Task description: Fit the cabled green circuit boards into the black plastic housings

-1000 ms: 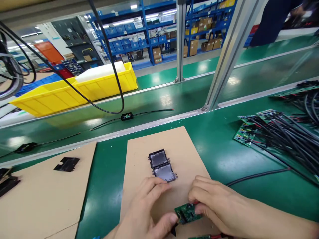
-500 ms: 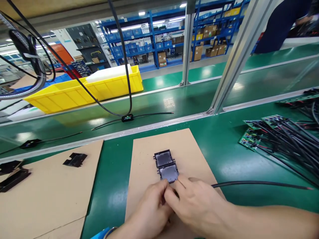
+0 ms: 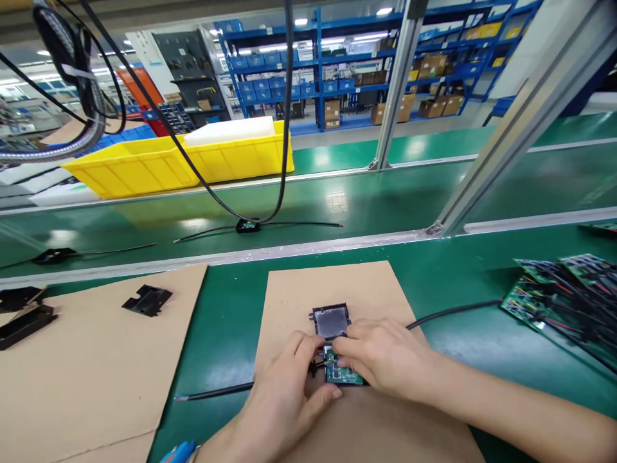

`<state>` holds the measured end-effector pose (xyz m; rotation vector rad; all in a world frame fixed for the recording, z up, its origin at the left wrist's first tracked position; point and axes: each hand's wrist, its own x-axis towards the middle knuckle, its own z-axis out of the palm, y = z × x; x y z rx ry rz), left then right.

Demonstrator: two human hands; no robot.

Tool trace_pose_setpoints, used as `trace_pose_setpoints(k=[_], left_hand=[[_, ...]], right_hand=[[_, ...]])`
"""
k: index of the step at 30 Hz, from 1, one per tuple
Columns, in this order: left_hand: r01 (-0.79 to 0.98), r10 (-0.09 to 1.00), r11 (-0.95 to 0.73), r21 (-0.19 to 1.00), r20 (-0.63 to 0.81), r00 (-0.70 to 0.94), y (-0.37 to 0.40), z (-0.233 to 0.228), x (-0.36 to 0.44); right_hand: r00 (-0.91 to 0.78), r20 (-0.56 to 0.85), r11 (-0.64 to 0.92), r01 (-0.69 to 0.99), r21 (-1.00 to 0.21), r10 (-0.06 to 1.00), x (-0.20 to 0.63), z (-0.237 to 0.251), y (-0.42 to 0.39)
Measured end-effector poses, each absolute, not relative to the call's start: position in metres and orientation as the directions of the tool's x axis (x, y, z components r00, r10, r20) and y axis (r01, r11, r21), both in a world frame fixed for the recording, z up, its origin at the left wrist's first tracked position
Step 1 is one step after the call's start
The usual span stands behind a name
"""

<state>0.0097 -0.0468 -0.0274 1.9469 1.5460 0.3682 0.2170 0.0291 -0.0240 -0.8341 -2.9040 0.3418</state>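
Note:
A green circuit board (image 3: 343,370) lies at the lower half of a small black plastic case, with black cable running out on both sides. The other half of the case (image 3: 331,321) lies open above it, showing a grey inner face. My left hand (image 3: 284,386) grips the board's left side near the cable (image 3: 216,391), index finger at the upper corner and thumb below. My right hand (image 3: 390,355) presses its fingers on the board's upper right part. The case half under the board is mostly hidden.
Cardboard (image 3: 284,296) lies under the work. Wired circuit boards (image 3: 530,302) are heaped at right. A black plastic part (image 3: 147,300) rests on the left cardboard (image 3: 96,386). Behind the metal rail (image 3: 308,249) stands a yellow bin (image 3: 139,170); a black cable (image 3: 288,96) hangs down in front.
My hands were close together below the bare case; they have moved up and apart. The circuit board now shows over the lower half, and its cable extends left. The view has shifted right.

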Motion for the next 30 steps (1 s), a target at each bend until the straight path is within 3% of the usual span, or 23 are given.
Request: trace_pose_setpoints(k=[11, 19, 24, 30], left_hand=[[0.786, 0.946, -0.207, 0.582, -0.085, 0.312, -0.043, -0.045, 0.005], [0.820, 0.935, -0.150, 0.553, -0.191, 0.300, -0.047, -0.035, 0.009], [0.821, 0.936, -0.171, 0.545, -0.169, 0.308, -0.048, -0.038, 0.015], [0.743, 0.933, -0.151, 0.651, -0.155, 0.326, -0.048, -0.036, 0.015]], right_hand=[[-0.933, 0.113, 0.939, 0.337, -0.067, 0.342, 0.214, -0.034, 0.032], [-0.950, 0.062, 0.949, 0.300, -0.095, 0.306, 0.212, -0.025, 0.028], [-0.944, 0.092, 0.946, 0.306, -0.108, 0.316, 0.216, -0.020, 0.021], [-0.946, 0.124, 0.946, 0.277, -0.171, 0.299, 0.219, -0.033, 0.019]])
